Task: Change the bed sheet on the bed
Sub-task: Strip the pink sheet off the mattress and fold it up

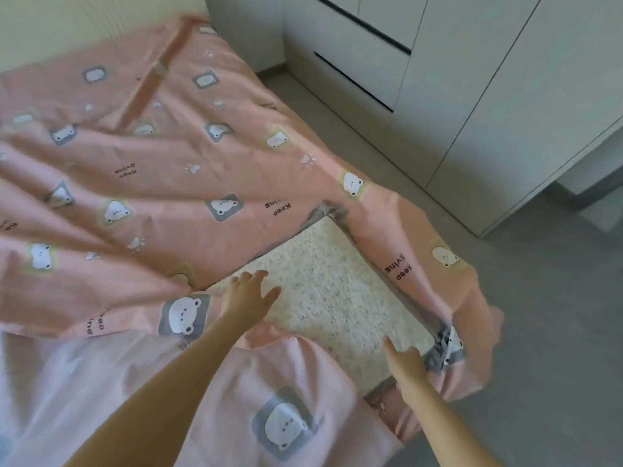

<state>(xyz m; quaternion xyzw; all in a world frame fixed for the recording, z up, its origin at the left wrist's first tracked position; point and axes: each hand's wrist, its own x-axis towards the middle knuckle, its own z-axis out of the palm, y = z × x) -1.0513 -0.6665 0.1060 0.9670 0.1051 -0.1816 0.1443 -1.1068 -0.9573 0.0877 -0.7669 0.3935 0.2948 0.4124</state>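
A pale wardrobe (438, 96) with dark handle slots stands on the grey floor (546, 332), a cream wall (67, 28) behind.

A home bedroom: bed (337, 291) with a pink bear-print sheet (168, 163), white built-in wardrobe (472, 79), grey floor (556, 332).

Bed sheet (188, 183): pink fabric printed with white bear faces in grey or yellow squares, small paw marks and the words "Keep living"; a paler underside faces up at the near edge.
Lie: spread loosely over the bed, with long creases fanning out from the near edge.
Near right corner: turned back, its grey hem gathered and bunched, the fabric draping over the bed's right side.
Mattress (337, 291): cream with a nubbly texture, bare in a square patch at that corner, with the sheet around it.
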